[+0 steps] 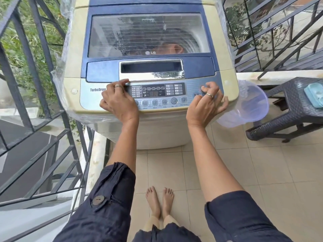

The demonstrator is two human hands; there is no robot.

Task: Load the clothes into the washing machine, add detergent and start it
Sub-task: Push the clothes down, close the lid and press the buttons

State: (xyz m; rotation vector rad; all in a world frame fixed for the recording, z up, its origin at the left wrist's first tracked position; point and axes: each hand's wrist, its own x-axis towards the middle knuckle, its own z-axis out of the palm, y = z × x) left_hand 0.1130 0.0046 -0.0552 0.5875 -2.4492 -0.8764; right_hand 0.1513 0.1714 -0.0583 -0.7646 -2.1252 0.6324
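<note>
Head cam looks down at both hands on the front control panel point(157, 95) of the washing machine point(150, 55). Left hand point(118, 102) lies flat, fingers together, at the panel's left end, just beside the small display. Right hand point(207, 103) is at the right end, fingers curled loosely with nothing pinched, fingertips touching the panel. Lid point(148, 34) is shut. Clear plastic jug point(248, 105) sits by the machine's front right corner, dark stool point(293, 109) further right.
</note>
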